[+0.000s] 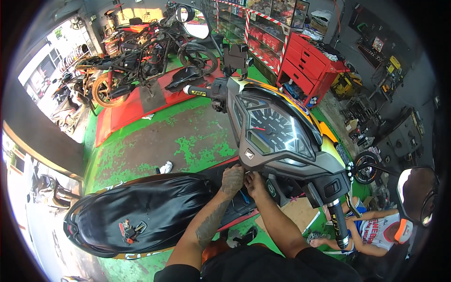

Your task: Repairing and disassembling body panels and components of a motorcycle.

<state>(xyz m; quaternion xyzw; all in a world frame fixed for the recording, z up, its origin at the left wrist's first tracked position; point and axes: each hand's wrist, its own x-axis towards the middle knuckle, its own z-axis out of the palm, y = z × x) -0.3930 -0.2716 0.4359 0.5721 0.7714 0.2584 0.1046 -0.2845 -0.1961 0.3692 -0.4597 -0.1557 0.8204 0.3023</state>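
Observation:
Both my hands work close together just under the rear edge of a scooter's grey handlebar cover (263,162), in front of the seat. My left hand (233,180) has its fingers curled up against the underside of the cover, their tips hidden. Beside it, my right hand (254,184) is closed in a pinch; what lies between its fingers is too small to make out. A thin blue object (244,196) shows below the hands. Above them is the speedometer (272,129). On the black seat (164,207) rests a small orange and grey metal part (131,231).
A person (376,230) sits low at the right, near the handlebar's right grip (338,223). Mirrors (416,195) stick out from the handlebar. Behind are a red tool cabinet (305,66), glass display shelves (268,33) and a partly stripped motorcycle (150,61) on a red platform (122,117).

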